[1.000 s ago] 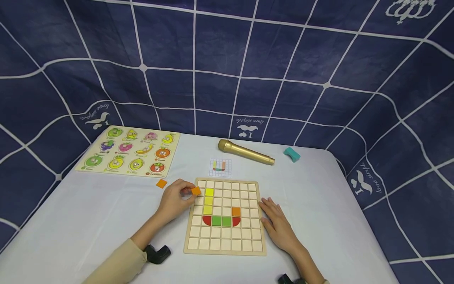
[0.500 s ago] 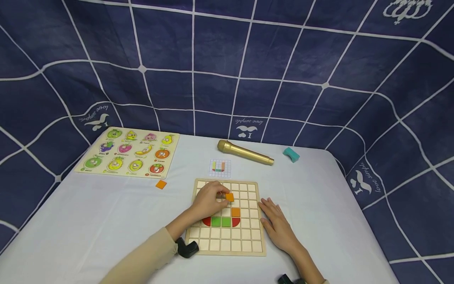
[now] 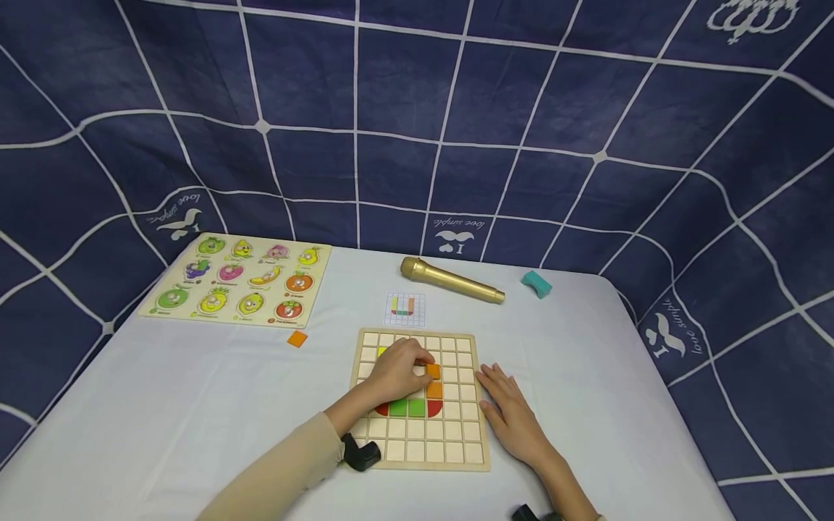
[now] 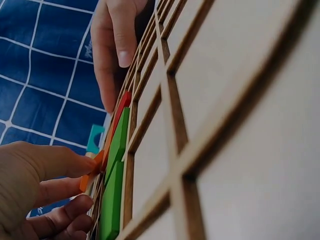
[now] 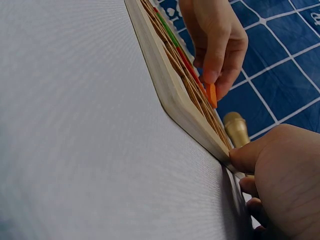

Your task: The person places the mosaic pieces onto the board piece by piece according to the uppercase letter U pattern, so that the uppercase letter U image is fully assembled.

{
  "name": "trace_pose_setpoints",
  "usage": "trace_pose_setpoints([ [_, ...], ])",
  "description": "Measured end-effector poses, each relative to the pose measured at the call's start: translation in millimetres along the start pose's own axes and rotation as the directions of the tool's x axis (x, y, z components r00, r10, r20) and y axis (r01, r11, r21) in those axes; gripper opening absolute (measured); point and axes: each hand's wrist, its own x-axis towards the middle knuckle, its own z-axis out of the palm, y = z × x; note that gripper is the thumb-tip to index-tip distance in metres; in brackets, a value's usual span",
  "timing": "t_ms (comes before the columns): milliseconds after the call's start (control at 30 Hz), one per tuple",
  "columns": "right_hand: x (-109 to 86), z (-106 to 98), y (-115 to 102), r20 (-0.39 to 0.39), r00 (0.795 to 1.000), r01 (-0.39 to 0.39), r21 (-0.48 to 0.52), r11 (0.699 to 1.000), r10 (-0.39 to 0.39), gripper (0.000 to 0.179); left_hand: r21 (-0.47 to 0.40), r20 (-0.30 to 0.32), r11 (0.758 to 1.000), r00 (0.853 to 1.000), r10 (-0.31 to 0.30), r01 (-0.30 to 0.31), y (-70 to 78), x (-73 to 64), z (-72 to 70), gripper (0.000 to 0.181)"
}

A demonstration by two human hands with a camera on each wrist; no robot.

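Note:
My left hand (image 3: pixel 397 370) pinches an orange square tile (image 3: pixel 433 371) between thumb and fingers, over the wooden grid board (image 3: pixel 415 452). The tile is right above another orange tile (image 3: pixel 434 391) lying in the grid. Below that are a red quarter-round tile (image 3: pixel 434 409) and two green tiles (image 3: pixel 407 407), with a second red one partly covered by the hand. A yellow tile (image 3: pixel 382 352) peeks out behind the hand. My right hand (image 3: pixel 512 416) rests at the board's right edge, its thumb touching the rim in the right wrist view.
A loose orange tile (image 3: pixel 297 339) lies left of the board. Behind the board is a small pattern card (image 3: pixel 405 310). A fruit puzzle board (image 3: pixel 236 281) is at the back left, a gold microphone (image 3: pixel 452 280) and a teal block (image 3: pixel 537 284) at the back right.
My left hand has moved right across the board with the orange tile, from its left edge to the column of the other orange tile. The right hand stays put.

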Motion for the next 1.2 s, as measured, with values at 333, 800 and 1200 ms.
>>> trace_pose_setpoints([
  [333,0.2,0.1,-0.4,-0.003,1.0,-0.001,-0.012,1.0,0.001,0.047,0.028,0.02,1.0,1.0,-0.014,0.014,0.3,1.1,1.9,0.025],
  [800,0.7,0.3,-1.6,-0.001,1.0,-0.001,-0.003,1.0,0.001,0.048,-0.084,-0.195,0.995,0.979,-0.063,0.047,-10.7,-22.0,-34.3,0.031],
  [1200,0.8,-0.6,-2.5,-0.004,1.0,-0.006,-0.001,1.0,0.006,0.048,-0.074,-0.465,0.984,0.867,-0.18,0.165,-75.0,-72.5,-97.8,0.042],
])
